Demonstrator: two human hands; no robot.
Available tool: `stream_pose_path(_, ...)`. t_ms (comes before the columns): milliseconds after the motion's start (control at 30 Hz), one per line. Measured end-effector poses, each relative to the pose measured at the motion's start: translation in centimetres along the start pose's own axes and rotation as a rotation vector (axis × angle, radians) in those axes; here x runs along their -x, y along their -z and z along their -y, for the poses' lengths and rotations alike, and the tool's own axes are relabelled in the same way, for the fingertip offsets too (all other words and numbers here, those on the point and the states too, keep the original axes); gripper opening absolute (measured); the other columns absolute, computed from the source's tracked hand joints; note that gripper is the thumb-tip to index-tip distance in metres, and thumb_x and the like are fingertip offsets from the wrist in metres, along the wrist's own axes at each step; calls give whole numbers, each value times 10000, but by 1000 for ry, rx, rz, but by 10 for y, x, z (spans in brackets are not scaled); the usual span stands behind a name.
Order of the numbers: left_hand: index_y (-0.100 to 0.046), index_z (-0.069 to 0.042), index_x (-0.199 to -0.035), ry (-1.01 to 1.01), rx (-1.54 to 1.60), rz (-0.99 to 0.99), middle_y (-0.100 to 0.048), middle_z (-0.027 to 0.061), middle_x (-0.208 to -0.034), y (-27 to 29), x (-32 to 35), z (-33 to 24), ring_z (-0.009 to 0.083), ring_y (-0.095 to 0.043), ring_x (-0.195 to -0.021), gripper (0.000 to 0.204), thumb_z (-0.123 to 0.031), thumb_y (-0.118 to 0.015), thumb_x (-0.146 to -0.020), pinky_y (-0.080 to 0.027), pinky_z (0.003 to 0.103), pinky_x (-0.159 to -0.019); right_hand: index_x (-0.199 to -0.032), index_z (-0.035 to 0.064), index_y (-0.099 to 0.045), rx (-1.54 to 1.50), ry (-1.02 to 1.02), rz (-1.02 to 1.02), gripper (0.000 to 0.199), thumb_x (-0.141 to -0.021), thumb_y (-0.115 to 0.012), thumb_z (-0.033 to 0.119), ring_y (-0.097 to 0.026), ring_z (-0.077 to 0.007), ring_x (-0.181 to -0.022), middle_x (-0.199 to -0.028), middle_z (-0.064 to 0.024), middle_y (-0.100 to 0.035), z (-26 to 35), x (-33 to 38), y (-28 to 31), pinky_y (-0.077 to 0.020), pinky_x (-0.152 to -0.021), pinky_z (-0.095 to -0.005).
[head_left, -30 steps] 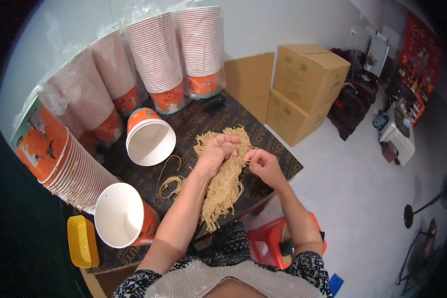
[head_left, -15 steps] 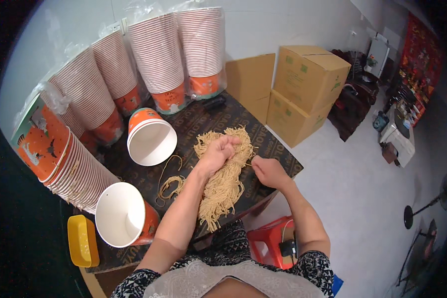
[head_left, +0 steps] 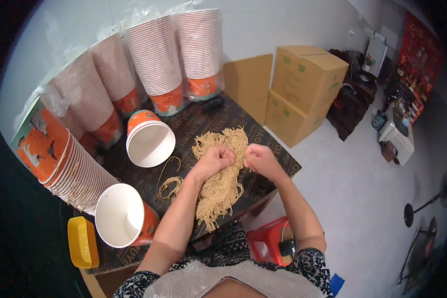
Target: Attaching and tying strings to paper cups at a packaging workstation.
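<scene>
A thick bundle of tan cord (head_left: pixel 218 196) lies on the dark printed tabletop, its many strands loose at both ends. My left hand (head_left: pixel 214 162) rests over the bundle's middle, fingers curled in a pinch on the strands. Beside the bundle's right edge, my right hand (head_left: pixel 263 160) is closed, thumb against the fingers; a short bit of cord seems to show below it. Exactly which strands each hand grips is hidden by the fingers. Left of my left forearm lies a small loose coil of cord (head_left: pixel 170 187).
Wrapped stacks of paper buckets (head_left: pixel 151 54) line the wall. Nearer are a tipped bucket (head_left: pixel 150 144), an open white-lined bucket (head_left: pixel 119 216), a leaning bucket stack (head_left: pixel 79 174) and a yellow tray (head_left: pixel 83 243). Cardboard boxes (head_left: pixel 303 89) stand beyond the table; a red stool (head_left: pixel 268 243) is below.
My right hand has moved up and left, closer to my left hand. My left hand has shifted slightly down and left. The cord bundle lies nearly as before.
</scene>
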State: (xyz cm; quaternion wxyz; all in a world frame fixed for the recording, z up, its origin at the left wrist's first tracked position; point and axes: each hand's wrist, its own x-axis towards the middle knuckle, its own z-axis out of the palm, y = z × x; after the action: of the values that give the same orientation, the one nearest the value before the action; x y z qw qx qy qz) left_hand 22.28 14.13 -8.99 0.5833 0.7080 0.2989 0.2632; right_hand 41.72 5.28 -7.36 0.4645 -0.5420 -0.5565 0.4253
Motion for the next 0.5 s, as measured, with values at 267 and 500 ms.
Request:
stream_pose_path(267,-657,21,-870,24,139,-20,-628,17,-754,-18,13,-36,82,-561,-692,57,-30,-670,-848,-455,245,-616,-909,13,-666,6,360,131,118,-906,-557,58,-554,-76,-697,-758,-10,-605,12,-21,-16,-460,-633,-237)
stream_pose_path(500,-616,-16,-837,-38,137,-33,-631,13,-785,-1,0,7,83,-559,-697,66,-33,-655,-887,-454,232,-622,-920,36,-649,525,723,-58,101,-828,-612,54,-549,-304,-1025,-1027,-119,-613,-27,-32,-14,-405,-927,-380)
